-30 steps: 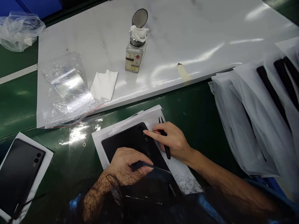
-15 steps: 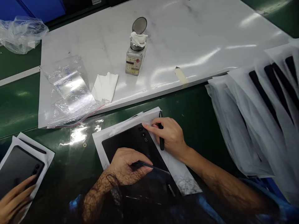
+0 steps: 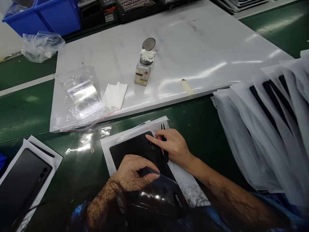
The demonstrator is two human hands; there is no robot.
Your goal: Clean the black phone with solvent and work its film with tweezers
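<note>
Lower centre: clear film [image 3: 167, 183] is pinched by left hand [image 3: 131, 171]; flat black tablet [image 3: 131, 145] could be scratched if slim black tweezers [image 3: 166, 156] in right hand [image 3: 175, 145] slip.

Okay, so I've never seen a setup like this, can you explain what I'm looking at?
There's no robot here: a person works bare-handed, and a camera worn on their head takes every picture, looking forward and down.

The left hand pinches the edge of a thin glossy sheet over a dark tablet, which lies back up on white wrapping. The right hand holds black tweezers, its index fingertip at the tablet's camera corner.

To the left lies a second tablet. Beyond, on a pale board, are an open-lidded container, a folded white cloth and a clear bag. On the right are cloudy sleeves with dark strips showing.
</note>
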